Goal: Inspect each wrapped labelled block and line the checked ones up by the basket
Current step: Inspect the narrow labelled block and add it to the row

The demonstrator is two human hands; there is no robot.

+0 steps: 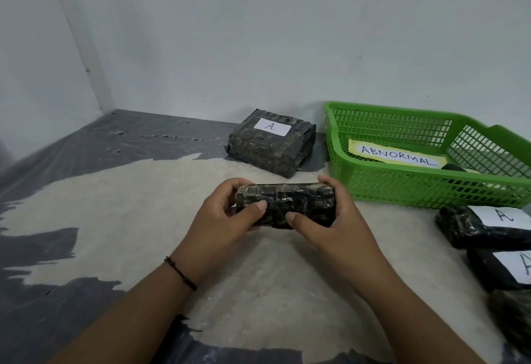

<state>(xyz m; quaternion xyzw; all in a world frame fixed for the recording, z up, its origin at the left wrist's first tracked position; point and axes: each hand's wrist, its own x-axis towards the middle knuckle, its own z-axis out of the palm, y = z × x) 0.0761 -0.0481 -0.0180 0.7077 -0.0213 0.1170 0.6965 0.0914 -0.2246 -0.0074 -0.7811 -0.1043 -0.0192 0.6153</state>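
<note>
— What's she got there?

— A dark, film-wrapped rectangular block (286, 205), held up over the worn grey-and-beige floor (115, 220). The left hand (227, 214) grips one end, the right hand (324, 217) the other, thumbs pressed on the near face. Both are clamped on it, with its long axis running left to right between them.

— Any label showing?

— None on the side I can see.

— And the checked ones?

— One dark wrapped block with a white "A" label (271, 143) sits just left of the green plastic mesh basket (402, 188), beyond the hands and a little right. I'd judge the right hand is nearer that spot. Two more labelled blocks (485, 227) lie in front of the basket, at far right.
</note>
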